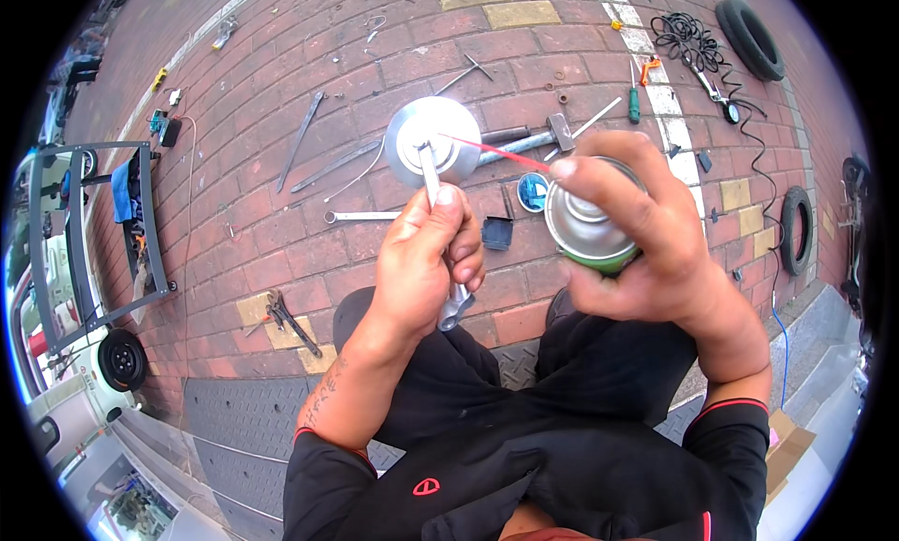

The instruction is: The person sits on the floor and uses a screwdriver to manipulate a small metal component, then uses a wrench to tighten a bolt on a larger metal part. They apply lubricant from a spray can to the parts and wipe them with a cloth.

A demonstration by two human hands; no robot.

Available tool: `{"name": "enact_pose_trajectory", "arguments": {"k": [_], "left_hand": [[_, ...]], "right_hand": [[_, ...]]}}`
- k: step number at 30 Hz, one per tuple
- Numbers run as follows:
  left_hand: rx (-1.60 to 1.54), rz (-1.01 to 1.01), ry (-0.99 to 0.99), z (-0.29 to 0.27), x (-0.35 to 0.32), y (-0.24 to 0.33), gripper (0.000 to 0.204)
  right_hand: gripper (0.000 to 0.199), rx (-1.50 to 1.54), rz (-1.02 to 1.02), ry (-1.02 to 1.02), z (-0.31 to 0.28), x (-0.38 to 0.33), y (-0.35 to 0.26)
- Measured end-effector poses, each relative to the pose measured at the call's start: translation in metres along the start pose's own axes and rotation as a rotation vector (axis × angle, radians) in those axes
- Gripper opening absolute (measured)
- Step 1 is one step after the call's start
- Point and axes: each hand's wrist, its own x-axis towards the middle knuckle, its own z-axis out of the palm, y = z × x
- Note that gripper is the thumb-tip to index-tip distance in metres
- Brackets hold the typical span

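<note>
Silver disc [406,134], bright, hub [445,154] at its middle: sits up and away from the person, straight out past the left hand [433,244]. Looks held off the ground on the end of the wrench [431,174], though the join isn't clear; wrench tip overlaps the hub.

Wrench long axis runs nearly straight away from the body, leaning slightly left at the far end. Left hand is closed snugly around the shaft, thumb laid along it; the near end pokes out below the fist. Left hand is the nearer of the two to the disc.

Key relation: red straw [498,153] points left and a little outward from the can, crossing over the disc's right half, tip by the hub. Touching or just short of it, can't tell.

Spray can [574,225], silver top, green body: right of the disc and closer to the body. Right hand [672,241] is curled round it, index finger over the nozzle, thumb low on the near side; whether the nozzle is pressed, can't tell.

Around: hammer [560,132] beyond the can, blue-and-white tin [533,192] between the hands, black square piece [497,233] nearer in, second wrench [363,216] left of the left hand, all on brick paving [272,246].
</note>
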Motion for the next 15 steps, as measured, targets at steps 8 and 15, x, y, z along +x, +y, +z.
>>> {"name": "enact_pose_trajectory", "arguments": {"k": [8,15], "left_hand": [[0.015,0.001,-0.005,0.001,0.002,-0.004,0.028],[-0.003,-0.021,0.032,0.001,0.009,-0.003,0.029]], "right_hand": [[0.071,-0.015,-0.028,0.036,-0.008,-0.005,0.007],[0.073,-0.008,0.076,0.036,-0.010,-0.018,0.017]]}}
